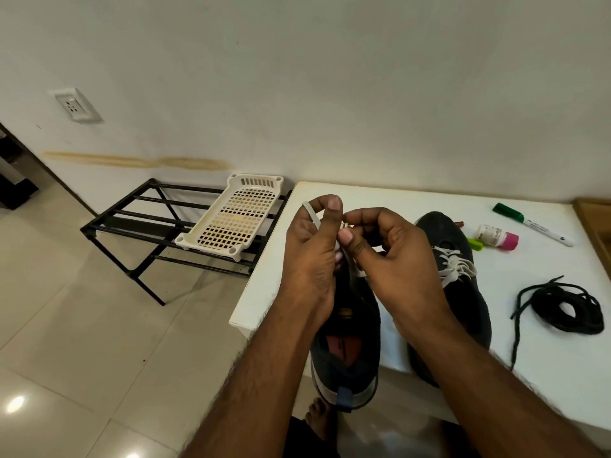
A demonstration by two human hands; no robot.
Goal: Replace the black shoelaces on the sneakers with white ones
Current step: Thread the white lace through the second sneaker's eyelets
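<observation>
- The near shoe (347, 355) is lying dark on the bench's (429, 206) left near edge, heel hanging over toward the viewer, a blue pull tab at the back and a pale sole band showing.
- A white lace (311, 215) is running flat and pale up from this shoe into both hands.
- The left hand (309, 256) is pinching the lace, which is looping over its forefinger.
- The right hand (390, 256) is curling its fingers around the lace's other part, thumb tip touching the left thumb.
- The far shoe (463, 285) is sitting to the right, already carrying white lacing tied in a bow.
- The black laces (562, 309) are lying coiled far right on the bench, apart from both shoes.
- The hands and forearms are hiding the near shoe's eyelets and toe, so how far its lacing goes cannot be told; the right forearm is covering the far shoe's heel.
</observation>
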